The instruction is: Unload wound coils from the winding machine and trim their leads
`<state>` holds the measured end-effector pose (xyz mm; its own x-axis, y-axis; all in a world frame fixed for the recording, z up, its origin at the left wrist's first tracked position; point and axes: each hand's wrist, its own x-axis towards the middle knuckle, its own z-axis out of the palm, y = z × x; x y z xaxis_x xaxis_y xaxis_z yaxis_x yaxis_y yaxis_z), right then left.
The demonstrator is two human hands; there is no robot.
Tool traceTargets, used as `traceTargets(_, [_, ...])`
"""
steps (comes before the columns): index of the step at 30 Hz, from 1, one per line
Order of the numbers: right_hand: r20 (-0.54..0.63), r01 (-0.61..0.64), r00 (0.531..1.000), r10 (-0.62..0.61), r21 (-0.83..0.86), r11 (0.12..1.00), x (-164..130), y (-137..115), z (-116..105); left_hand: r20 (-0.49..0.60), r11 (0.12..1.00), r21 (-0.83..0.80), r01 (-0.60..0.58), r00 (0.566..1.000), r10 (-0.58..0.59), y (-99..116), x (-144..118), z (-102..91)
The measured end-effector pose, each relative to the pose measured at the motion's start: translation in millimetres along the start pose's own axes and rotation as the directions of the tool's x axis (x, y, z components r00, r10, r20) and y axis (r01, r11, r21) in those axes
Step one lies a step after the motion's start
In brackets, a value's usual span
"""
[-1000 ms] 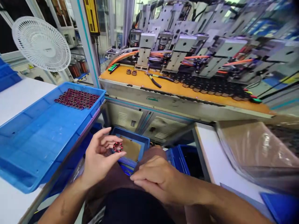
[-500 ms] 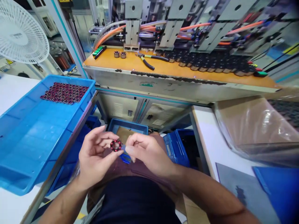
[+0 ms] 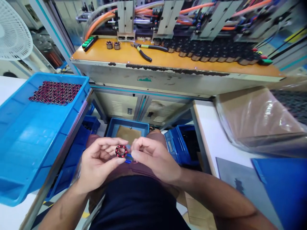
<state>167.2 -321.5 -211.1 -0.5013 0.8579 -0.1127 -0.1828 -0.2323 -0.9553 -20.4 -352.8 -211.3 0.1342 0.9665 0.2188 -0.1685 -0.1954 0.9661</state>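
My left hand (image 3: 98, 161) pinches a small red-wound ring-shaped coil part (image 3: 121, 151) between thumb and fingers, held above my lap. My right hand (image 3: 153, 156) is curled right beside it, fingertips touching or nearly touching the ring's right edge. A big blue tray (image 3: 28, 134) on my left holds a flat cluster of several like red parts (image 3: 55, 92) in its far corner.
An orange-topped machine bench (image 3: 168, 60) stands ahead with pliers (image 3: 144, 52), two small metal rings (image 3: 112, 45) and a row of dark parts (image 3: 211, 54). Blue bins (image 3: 182, 143) sit on the floor below. A plastic-wrapped tray (image 3: 256, 118) lies right, a white fan (image 3: 13, 32) far left.
My right hand rose from my lap and came up to the ring held in my left hand. The view tilted downward.
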Motion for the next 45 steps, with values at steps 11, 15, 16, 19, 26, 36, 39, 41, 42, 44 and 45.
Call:
traceTargets(11, [0.029, 0.035, 0.999, -0.031, -0.18, 0.983, 0, -19, -3, 0.05, 0.995, 0.041, 0.092, 0.994, -0.094, -5, 3, -0.1])
traceTargets(15, [0.086, -0.024, 0.996, 0.034, -0.118, 0.993, -2, -21, -13, 0.053, 0.978, -0.094, 0.184, 0.982, -0.18, -7, 2, 0.4])
traceTargets(16, [0.096, -0.046, 0.994, 0.057, -0.109, 0.993, -2, -23, -15, 0.064, 0.969, -0.142, 0.2, 0.979, -0.193, -7, 2, 1.0])
traceTargets(19, [0.109, -0.083, 0.99, 0.094, -0.105, 0.991, -2, -30, -18, 0.094, 0.957, -0.192, 0.218, 0.975, -0.204, -2, 4, 3.9])
traceTargets(26, [0.106, -0.07, 0.99, 0.097, -0.234, 0.97, 0, -34, -23, 0.135, 0.947, -0.178, 0.269, 0.96, -0.247, 5, 3, 2.7])
traceTargets(36, [0.455, 0.367, 0.876, -0.163, -0.405, 0.837, 20, -52, -21, 0.306, 0.852, -0.205, 0.481, 0.859, -0.411, 12, 4, 8.7])
traceTargets(39, [0.416, 0.398, 0.883, -0.216, -0.423, 0.814, 23, -47, -15, 0.312, 0.851, -0.206, 0.482, 0.857, -0.41, 12, 3, 8.4])
traceTargets(41, [0.324, 0.374, 0.914, -0.244, -0.443, 0.815, 21, -43, -13, 0.256, 0.881, -0.206, 0.425, 0.893, -0.37, 10, 1, 6.8])
traceTargets(42, [0.276, 0.35, 0.929, -0.246, -0.443, 0.825, 20, -41, -13, 0.218, 0.898, -0.201, 0.392, 0.911, -0.349, 9, 0, 5.7])
traceTargets(44, [0.182, 0.281, 0.958, -0.221, -0.44, 0.853, 16, -40, -13, 0.147, 0.922, -0.182, 0.341, 0.937, -0.317, 5, -1, 3.5])
traceTargets(45, [0.143, 0.239, 0.97, -0.195, -0.44, 0.866, 13, -40, -14, 0.122, 0.931, -0.176, 0.319, 0.946, -0.301, 4, -1, 2.5])
